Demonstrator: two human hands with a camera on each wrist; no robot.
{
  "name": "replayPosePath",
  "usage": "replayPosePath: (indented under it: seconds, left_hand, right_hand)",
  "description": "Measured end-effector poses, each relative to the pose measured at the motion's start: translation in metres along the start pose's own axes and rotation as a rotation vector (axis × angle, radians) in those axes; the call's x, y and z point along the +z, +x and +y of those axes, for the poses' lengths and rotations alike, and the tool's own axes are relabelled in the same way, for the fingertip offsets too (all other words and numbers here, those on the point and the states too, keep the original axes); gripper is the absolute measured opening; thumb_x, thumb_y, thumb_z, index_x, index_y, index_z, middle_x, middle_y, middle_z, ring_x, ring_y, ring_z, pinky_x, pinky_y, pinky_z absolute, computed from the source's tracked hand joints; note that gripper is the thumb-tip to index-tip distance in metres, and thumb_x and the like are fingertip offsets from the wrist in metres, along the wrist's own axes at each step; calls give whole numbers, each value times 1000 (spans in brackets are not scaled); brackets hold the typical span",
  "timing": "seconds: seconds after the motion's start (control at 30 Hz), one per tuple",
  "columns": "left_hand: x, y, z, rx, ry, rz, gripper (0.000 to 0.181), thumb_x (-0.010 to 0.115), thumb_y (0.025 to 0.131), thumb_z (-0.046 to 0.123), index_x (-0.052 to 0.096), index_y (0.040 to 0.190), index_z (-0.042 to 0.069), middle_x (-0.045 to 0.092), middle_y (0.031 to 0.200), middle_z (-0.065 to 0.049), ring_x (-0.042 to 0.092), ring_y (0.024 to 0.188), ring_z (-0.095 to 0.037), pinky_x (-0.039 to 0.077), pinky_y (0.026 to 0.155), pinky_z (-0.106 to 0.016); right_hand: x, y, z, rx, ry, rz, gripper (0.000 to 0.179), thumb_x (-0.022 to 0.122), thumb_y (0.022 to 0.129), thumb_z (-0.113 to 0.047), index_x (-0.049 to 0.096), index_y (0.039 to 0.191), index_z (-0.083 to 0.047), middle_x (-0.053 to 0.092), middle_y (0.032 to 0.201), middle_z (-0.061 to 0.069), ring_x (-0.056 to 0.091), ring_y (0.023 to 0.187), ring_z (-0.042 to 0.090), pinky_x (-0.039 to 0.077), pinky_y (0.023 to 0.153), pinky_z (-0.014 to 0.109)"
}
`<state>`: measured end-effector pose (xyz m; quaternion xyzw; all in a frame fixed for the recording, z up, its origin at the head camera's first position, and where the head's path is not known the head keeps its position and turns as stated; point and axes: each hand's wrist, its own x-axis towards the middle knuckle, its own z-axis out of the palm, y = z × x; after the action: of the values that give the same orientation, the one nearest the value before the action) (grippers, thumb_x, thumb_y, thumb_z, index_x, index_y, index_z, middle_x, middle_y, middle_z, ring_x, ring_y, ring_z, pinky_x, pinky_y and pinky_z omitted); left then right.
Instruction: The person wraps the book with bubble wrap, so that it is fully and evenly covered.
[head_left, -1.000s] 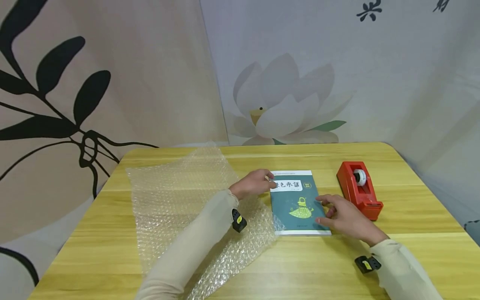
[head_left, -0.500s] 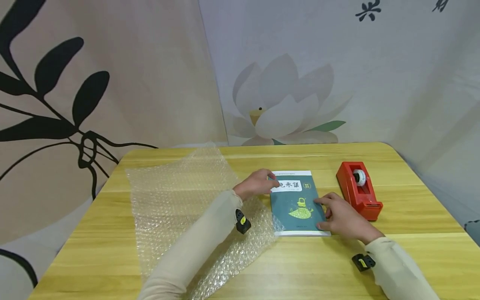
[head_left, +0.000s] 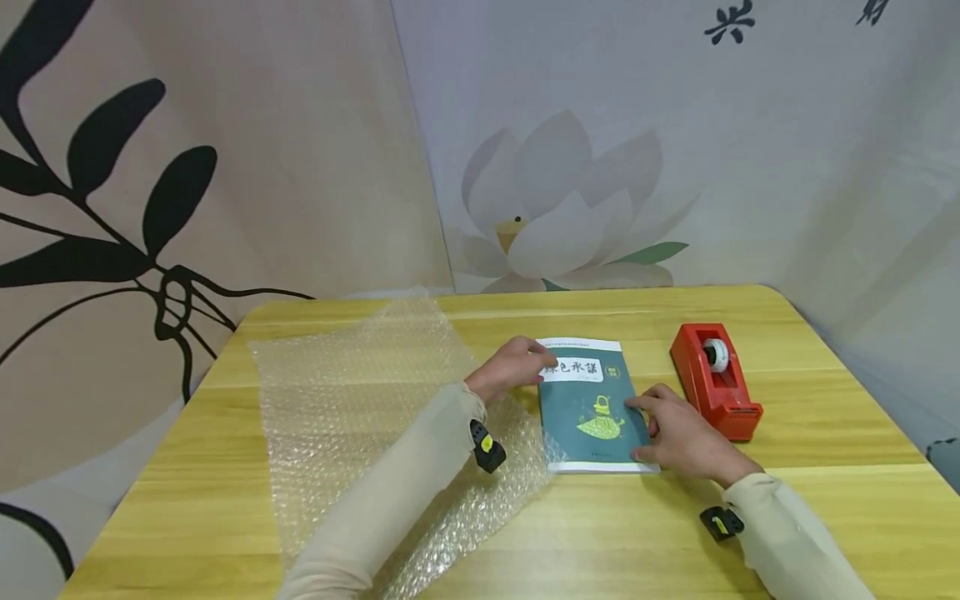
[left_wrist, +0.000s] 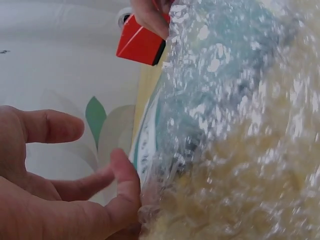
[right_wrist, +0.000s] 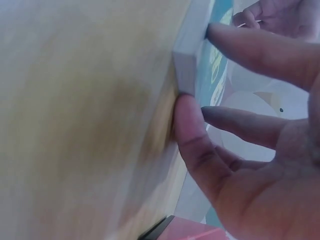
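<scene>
A teal paperback book [head_left: 562, 425] with a white title box and a yellow-green picture lies on the wooden table. My right hand [head_left: 686, 437] pinches its lower right edge; in the right wrist view the thumb [right_wrist: 190, 120] presses the page edges and a finger [right_wrist: 260, 50] reaches over the cover. At the upper left edge, my left hand [head_left: 513, 367] lies with its fingertips over the cover, loosely bent. A clear sheet of bubble wrap [head_left: 352, 400] spreads under the left forearm, one corner overlapping the book's lower left. It hides much of the book in the left wrist view.
Right of the book stands a red tape dispenser [head_left: 720, 392] holding a white roll of tape. Behind the table [head_left: 810, 500] hangs a pale cloth printed with a lotus and dark leaves. The bubble wrap reaches towards the table's back edge.
My right hand has moved slightly left, its fingers closing in on the book's right edge. The left hand has shifted a little right over the cover. The wrap and dispenser stay put.
</scene>
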<state>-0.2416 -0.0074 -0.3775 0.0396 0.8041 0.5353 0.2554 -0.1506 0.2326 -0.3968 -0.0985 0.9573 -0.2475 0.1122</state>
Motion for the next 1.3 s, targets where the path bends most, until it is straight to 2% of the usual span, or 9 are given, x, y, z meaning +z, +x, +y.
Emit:
replayPosePath:
  seconds: [0.13,0.23,0.37,0.43,0.53,0.67,0.93,1.17,1.3]
  left_hand:
    - [-1,1,-3,41,10,-29,37,55,102,21,62,131,-1,54,147,-16,55,133,-36,48,111,-43]
    - [-2,2,-5,64,58,-56,31,53,104,20,67,126,4,61,141,-12,58,129,-28,50,107,-42]
    - [1,2,-6,98,119,-96,22,58,100,9,75,113,8,67,128,-7,61,87,-12,54,78,-30]
    - [3,3,-6,99,114,-110,23,61,94,1,75,111,6,68,124,-10,49,64,-8,47,62,-24]
    - [6,3,-7,99,81,-110,34,61,87,-11,73,115,4,64,129,-15,33,48,-8,37,52,-22]
    - [9,2,-6,115,64,-80,46,59,84,-18,71,121,8,57,141,-15,34,47,-7,41,53,-22]
    - [12,2,-4,146,2,-41,48,57,83,-19,73,116,12,64,128,-12,56,62,-11,45,56,-23]
    - [13,-2,-2,187,1,-34,45,62,84,-13,72,115,19,55,143,-8,33,48,-8,33,46,-20]
    - [14,-4,-1,188,-48,-50,44,62,85,-12,72,115,19,53,145,-7,31,48,-8,33,47,-19]
  right_hand:
    - [-1,0,0,5,-2,-1,76,90,72,-18,57,137,4,54,121,17,50,87,18,47,64,21]
    - [-1,0,1,12,5,-8,77,90,71,-18,57,137,4,54,122,17,50,88,18,48,64,22]
    - [-2,0,1,15,13,-10,77,91,71,-19,57,137,3,55,123,17,51,89,18,48,64,22]
    - [-2,0,1,15,16,-12,77,90,71,-20,58,137,2,55,123,17,51,89,19,48,65,22]
    - [-2,0,1,10,20,-8,75,90,73,-21,58,137,1,55,122,17,51,89,18,48,64,22]
    - [-2,-1,2,1,19,9,73,89,75,-23,58,137,-1,55,121,16,51,88,18,47,63,21]
    - [-2,-1,5,12,89,52,63,84,81,-26,56,131,0,60,116,14,54,89,19,50,70,26]
    - [-5,-3,13,-3,253,79,42,74,91,-25,52,119,-1,60,115,14,59,101,23,55,87,34]
    - [-5,-4,18,17,344,78,42,72,93,-25,49,121,-3,57,119,14,58,106,25,54,90,32]
